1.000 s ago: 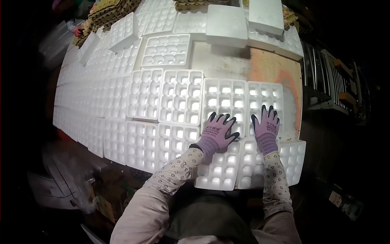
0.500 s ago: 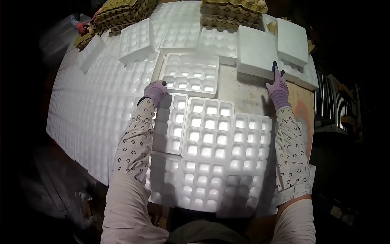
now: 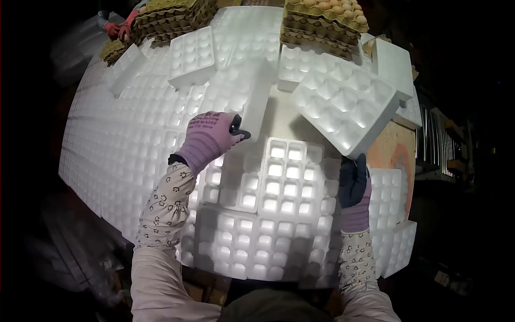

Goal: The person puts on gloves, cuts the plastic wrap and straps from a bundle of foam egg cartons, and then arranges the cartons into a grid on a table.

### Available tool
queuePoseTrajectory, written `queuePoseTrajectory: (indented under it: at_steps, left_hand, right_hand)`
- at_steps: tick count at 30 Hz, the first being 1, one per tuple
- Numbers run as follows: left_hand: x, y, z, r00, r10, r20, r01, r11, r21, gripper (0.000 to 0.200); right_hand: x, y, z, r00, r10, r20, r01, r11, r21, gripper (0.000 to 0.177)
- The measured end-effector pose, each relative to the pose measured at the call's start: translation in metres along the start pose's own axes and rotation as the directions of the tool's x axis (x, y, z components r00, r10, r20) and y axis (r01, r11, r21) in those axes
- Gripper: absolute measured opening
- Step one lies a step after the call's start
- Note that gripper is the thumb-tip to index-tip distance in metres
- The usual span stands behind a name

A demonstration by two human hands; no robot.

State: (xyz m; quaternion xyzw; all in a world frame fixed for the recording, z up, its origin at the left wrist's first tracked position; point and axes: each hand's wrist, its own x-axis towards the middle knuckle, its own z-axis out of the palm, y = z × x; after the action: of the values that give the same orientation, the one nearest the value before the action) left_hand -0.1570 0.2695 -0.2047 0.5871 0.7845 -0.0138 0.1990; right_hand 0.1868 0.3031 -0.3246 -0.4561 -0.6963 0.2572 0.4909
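My left hand (image 3: 212, 137), in a purple glove with dark fingertips, is closed on the near edge of a white foam tray (image 3: 244, 94) that is tilted up and blurred. On the right, my right hand (image 3: 354, 188) is palm up at the lower corner of another foam tray (image 3: 348, 96), which is raised, with its cups showing. The fingers of that hand are pressed together against the corner. Below and between my hands, foam trays with square cups (image 3: 287, 177) lie side by side.
Stacked cardboard egg trays (image 3: 322, 29) with brown eggs stand at the back, and another stack (image 3: 174, 21) at back left. A co-worker's red-gloved hands (image 3: 120, 29) are beside it. Upside-down foam tray (image 3: 391, 67) at right, a metal rack (image 3: 437, 139) beyond the table edge.
The block-like foam tray by my right hand is now turned cups up and angled. My left hand has lifted and tilted a tray. My right hand has come down toward me.
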Motion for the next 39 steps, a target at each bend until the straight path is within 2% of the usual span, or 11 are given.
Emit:
queuePoseTrajectory:
  at_steps: [1,2,9,14,18,19,22,24,26,28,39]
  left_hand:
    - [0.012,0.012,-0.004,0.997,0.004,0.072,-0.004,1.0,0.002,0.042]
    - [0.027,0.018,-0.001,0.997,0.036,0.066,-0.04,0.998,0.046,0.042]
    - [0.084,0.044,0.03,0.984,0.091,0.154,-0.124,0.967,0.222,0.037]
    - [0.091,0.026,0.057,0.997,0.042,0.07,-0.053,0.986,0.159,0.04]
    - [0.062,0.007,0.048,1.0,0.0,0.031,0.005,0.986,-0.168,0.055]
    - [0.062,-0.006,0.044,0.999,-0.044,-0.015,0.038,0.96,-0.278,0.052]
    - [0.068,-0.056,0.05,0.933,-0.212,-0.289,0.073,0.902,-0.425,0.054]
    - [0.05,-0.054,0.064,0.911,-0.08,-0.404,-0.065,0.941,-0.332,0.049]
    - [0.01,-0.03,0.094,0.821,0.215,-0.529,-0.279,0.959,-0.043,0.05]
    - [-0.022,-0.001,0.134,0.787,0.527,-0.319,-0.54,0.84,0.057,0.059]
    - [-0.065,0.013,0.204,0.798,0.593,-0.11,-0.6,0.799,-0.037,0.069]
  right_hand:
    - [-0.004,-0.009,0.017,0.883,0.413,0.224,-0.465,0.694,0.55,0.035]
    - [-0.009,-0.017,0.035,0.558,0.73,0.395,-0.551,-0.03,0.834,0.038]
    - [-0.022,-0.051,0.128,0.503,0.745,0.438,-0.376,-0.268,0.887,0.036]
    - [-0.02,-0.024,0.16,0.581,0.385,0.717,-0.503,-0.523,0.688,0.031]
    - [-0.023,0.004,0.133,0.147,0.071,0.987,-0.845,-0.509,0.163,0.034]
    - [-0.014,-0.036,0.114,0.095,0.446,0.89,-0.986,-0.082,0.147,0.038]
    - [-0.014,-0.059,0.078,0.584,0.507,0.633,-0.76,0.615,0.208,0.041]
    - [0.001,-0.048,0.067,0.943,0.143,0.301,-0.09,0.979,-0.184,0.042]
    - [0.038,-0.044,0.065,0.91,-0.226,0.346,0.392,0.739,-0.549,0.051]
    - [0.052,-0.017,0.075,0.865,-0.124,0.487,0.416,0.721,-0.555,0.054]
    - [0.05,-0.005,0.084,0.816,-0.048,0.576,0.4,0.767,-0.503,0.041]
